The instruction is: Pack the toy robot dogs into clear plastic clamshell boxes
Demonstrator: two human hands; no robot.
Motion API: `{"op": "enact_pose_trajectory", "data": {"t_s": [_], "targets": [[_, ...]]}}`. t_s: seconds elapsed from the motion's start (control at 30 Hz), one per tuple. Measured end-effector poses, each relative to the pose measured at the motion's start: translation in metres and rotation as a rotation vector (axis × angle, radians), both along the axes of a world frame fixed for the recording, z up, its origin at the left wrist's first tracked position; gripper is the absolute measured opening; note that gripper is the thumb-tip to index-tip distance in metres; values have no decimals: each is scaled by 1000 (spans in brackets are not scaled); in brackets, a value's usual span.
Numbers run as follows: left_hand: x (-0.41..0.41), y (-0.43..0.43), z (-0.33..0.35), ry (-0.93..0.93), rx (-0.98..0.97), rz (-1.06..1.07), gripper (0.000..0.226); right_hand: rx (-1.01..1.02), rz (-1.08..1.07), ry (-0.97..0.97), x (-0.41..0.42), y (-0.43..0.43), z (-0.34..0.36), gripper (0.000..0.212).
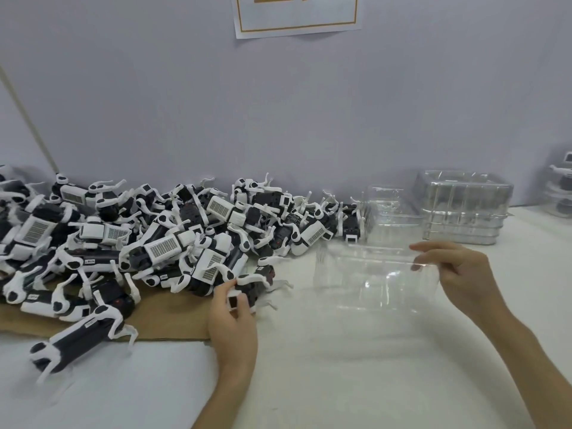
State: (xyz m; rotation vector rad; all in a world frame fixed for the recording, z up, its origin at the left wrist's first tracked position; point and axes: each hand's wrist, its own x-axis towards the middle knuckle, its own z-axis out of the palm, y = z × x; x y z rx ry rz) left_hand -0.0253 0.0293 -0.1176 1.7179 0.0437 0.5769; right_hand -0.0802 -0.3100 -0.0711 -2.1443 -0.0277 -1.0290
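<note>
A white surface is seen from above, backed by a pale wall on which a paper sign with an orange border is fixed.

A large pile of toy dogs, black and white, is heaped along the left and middle of the surface, partly on a sheet of brown cardboard. One single dog is laid apart from the heap at the front left, across the cardboard's near edge.

At the right edge of the pile, a toy dog is gripped by the left hand, the fingers being curled round its near end. Its white legs are spread out over the surface to the right.

A clear clamshell box is held just beside that dog, to the right of it. Its upper right edge is pinched between thumb and fingers of the right hand. Whether the box is lifted or touching the surface cannot be told.

Behind it, a loose clear tray is set against the end of the pile, and a stack of empty clear boxes is placed just to its right, near the wall. At the far right edge, filled boxes are partly shown, with white toy parts inside.
</note>
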Motion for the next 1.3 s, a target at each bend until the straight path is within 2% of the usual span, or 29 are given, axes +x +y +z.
{"op": "enact_pose_trajectory", "data": {"t_s": [0.23, 0.57, 0.63, 0.73, 0.77, 0.8, 0.9, 0.93, 1.0, 1.07, 1.13, 1.3], "targets": [[-9, -3, 9, -186, -30, 98, 27, -126, 189, 215, 6, 36, -12, 72], [-17, -8, 15, -258, -94, 14, 28, -109, 272, 209, -1, 62, -7, 77], [-19, -9, 16, -293, -103, -6, 25, -55, 253, 151, -2, 68, -4, 70], [-24, -11, 22, -371, -59, -40, 22, 32, 253, 36, -7, 81, 4, 46], [-27, -12, 24, -415, -33, -61, 24, 56, 267, 26, -9, 84, 6, 43], [-29, -12, 27, -470, 5, -85, 26, 69, 288, 25, -12, 88, 9, 49], [-39, -16, 30, -625, 107, -205, 26, 55, 412, 60, -20, 102, 15, 85], [-43, -18, 30, -650, 123, -259, 27, 43, 459, 71, -22, 108, 16, 89], [-48, -22, 30, -641, 152, -324, 26, 53, 512, 52, -23, 116, 16, 78], [-49, -22, 31, -577, 179, -316, 25, 118, 482, -3, -23, 119, 18, 48], [-46, -19, 34, -484, 205, -300, 22, 142, 408, -52, -23, 116, 20, 31], [-24, -8, 28, -195, 174, -317, 26, 196, 367, -44, -17, 112, 14, 35]]}}
